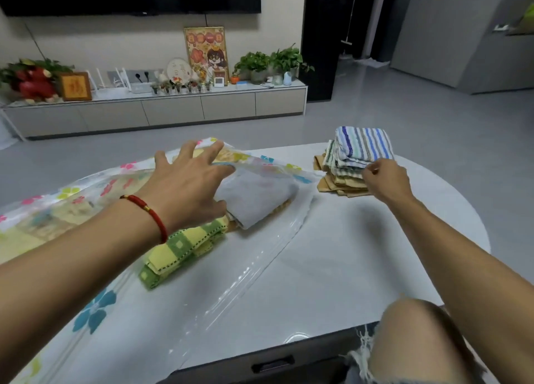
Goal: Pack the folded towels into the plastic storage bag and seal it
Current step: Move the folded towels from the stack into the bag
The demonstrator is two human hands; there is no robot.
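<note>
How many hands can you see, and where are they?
2. The left hand lifts the flowery plastic bag open above the grey towel. The right hand pinches the stack of folded towels on the white table.

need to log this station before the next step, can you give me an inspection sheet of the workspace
surface: white oval table, mostly covered on the left by the bag.
job's things: flower-print plastic storage bag, mouth open; gray towel and green-yellow checked towel at its mouth; stack of folded towels on the right, blue striped towel on top.
clutter: nothing seen on the table.
hands: left hand lifts the bag's upper sheet, fingers spread; right hand pinches the stack's edge.
cables: plugs in wall sockets behind the cabinet.
surroundings: TV cabinet with plants and frames, gray floor.
</note>
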